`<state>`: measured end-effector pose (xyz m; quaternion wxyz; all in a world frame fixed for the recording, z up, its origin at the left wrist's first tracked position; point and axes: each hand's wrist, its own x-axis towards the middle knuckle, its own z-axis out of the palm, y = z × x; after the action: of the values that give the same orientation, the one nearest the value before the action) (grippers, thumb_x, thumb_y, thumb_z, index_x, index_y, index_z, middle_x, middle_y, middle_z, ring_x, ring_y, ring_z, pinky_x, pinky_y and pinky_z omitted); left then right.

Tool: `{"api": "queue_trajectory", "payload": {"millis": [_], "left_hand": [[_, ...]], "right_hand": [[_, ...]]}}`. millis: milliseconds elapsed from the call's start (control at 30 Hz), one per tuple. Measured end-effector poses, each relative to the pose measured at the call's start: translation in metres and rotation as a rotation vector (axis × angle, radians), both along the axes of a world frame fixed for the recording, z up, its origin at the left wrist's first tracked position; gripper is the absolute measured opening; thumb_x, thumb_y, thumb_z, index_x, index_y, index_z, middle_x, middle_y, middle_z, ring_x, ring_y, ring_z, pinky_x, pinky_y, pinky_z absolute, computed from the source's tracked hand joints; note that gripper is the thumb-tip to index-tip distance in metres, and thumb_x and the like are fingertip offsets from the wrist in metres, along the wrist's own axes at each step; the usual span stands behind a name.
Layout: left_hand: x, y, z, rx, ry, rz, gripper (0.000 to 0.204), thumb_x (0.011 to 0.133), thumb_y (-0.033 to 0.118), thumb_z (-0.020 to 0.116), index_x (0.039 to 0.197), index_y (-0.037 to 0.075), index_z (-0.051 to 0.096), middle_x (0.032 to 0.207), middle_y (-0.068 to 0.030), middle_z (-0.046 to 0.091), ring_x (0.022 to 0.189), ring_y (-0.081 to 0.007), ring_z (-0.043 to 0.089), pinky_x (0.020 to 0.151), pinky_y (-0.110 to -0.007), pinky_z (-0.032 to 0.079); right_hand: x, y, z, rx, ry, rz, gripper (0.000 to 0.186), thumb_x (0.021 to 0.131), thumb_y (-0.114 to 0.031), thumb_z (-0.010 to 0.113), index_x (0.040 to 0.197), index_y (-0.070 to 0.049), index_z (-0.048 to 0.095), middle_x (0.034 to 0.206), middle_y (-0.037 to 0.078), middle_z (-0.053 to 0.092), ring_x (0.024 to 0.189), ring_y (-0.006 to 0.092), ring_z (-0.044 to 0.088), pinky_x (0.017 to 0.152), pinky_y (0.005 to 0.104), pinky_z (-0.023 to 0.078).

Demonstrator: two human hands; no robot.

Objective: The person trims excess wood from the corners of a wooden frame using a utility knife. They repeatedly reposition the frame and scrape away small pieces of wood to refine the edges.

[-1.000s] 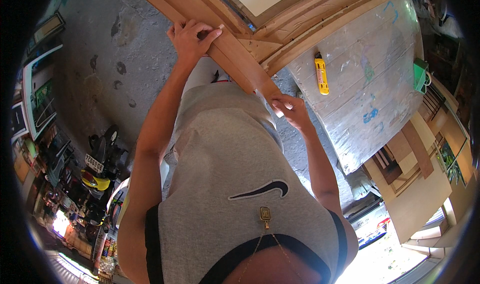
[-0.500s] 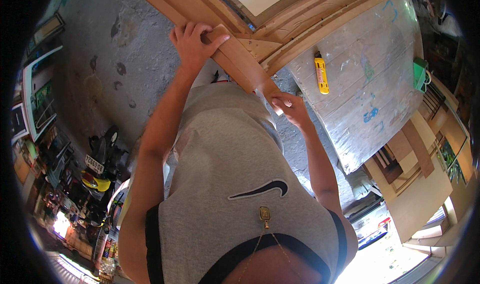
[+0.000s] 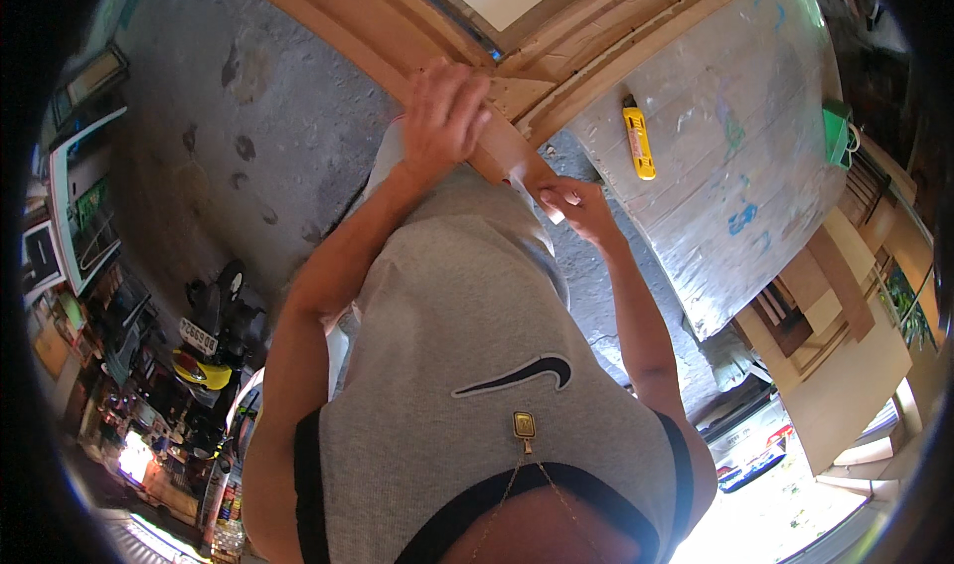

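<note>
Wooden frame (image 3: 378, 27) up top, two long mouldings meeting in a mitred corner joint (image 3: 512, 92) just above the hands. Long axis of the nearer moulding runs diagonal, upper left down to lower right, ending right at the joint.

Left hand (image 3: 444, 117) closest to that joint: lying flat over the moulding's end, fingers together and curled over the wood, pressing down, not wrapped round anything else. Looks like bracing, tho only a guess.

Right hand (image 3: 576, 206) just below and to the right of the joint, fingers pinched on a pale strip (image 3: 527, 181), prob tape or paper, hard to tell. Strip runs from the pinch up toward the wood under the left hand, so the two hands almost touching, strip between them.

Frame lies away from the body, straight ahead of both hands; left one nearer, right one a touch lower.

Pale scuffed surface (image 3: 735, 157) off to the right, its near corner close to the right forearm. Yellow utility knife (image 3: 638, 139) resting near its left edge, well apart from both hands, untouched. Green box (image 3: 840, 132) at the far right edge.
</note>
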<state>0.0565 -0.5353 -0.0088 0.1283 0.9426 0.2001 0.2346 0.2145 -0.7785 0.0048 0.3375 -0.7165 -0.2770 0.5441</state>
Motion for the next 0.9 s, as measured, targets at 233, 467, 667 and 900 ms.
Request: {"api": "queue_trajectory", "payload": {"millis": [233,467,667,900], "left_hand": [[-0.019,-0.015,0.011,-0.171,0.366,-0.290,0.065,0.097,0.045,0.050,0.145,0.002,0.043,0.156,-0.0133,0.035,0.146,-0.0297,0.028,0.120,-0.045,0.019],[-0.014,-0.018,0.016,-0.116,0.442,-0.464,0.070,0.099,0.052,0.044,0.148,0.003,0.039,0.157,-0.0143,0.034,0.148,-0.0297,0.026,0.121,-0.045,0.015],[-0.021,0.004,0.020,-0.019,0.446,-0.383,0.069,0.098,0.050,0.047,0.149,0.005,0.039,0.157,-0.0103,0.036,0.147,-0.0259,0.029,0.121,-0.044,0.017],[-0.021,0.017,0.009,-0.087,0.481,-0.499,0.070,0.100,0.051,0.042,0.153,0.006,0.031,0.160,-0.0114,0.029,0.150,-0.0292,0.022,0.122,-0.048,0.010]], "right_hand": [[0.005,0.000,0.002,-0.012,-0.020,0.061,0.031,0.090,-0.033,0.067,0.110,-0.010,0.073,0.101,0.007,0.075,0.094,0.0197,0.070,0.086,0.0344,0.051],[-0.001,0.013,-0.011,0.130,-0.056,0.025,0.027,0.088,-0.027,0.069,0.110,-0.012,0.074,0.098,0.007,0.074,0.097,0.0194,0.069,0.089,0.0350,0.051],[0.019,0.007,0.004,-0.030,-0.438,-0.303,0.025,0.085,-0.028,0.071,0.101,-0.010,0.074,0.102,0.011,0.069,0.096,0.0292,0.066,0.089,0.0440,0.050],[0.070,0.015,-0.026,-0.225,-1.287,-0.276,0.045,0.089,-0.030,0.066,0.128,-0.009,0.058,0.121,0.022,0.056,0.100,0.0382,0.059,0.086,0.0487,0.047]]}}
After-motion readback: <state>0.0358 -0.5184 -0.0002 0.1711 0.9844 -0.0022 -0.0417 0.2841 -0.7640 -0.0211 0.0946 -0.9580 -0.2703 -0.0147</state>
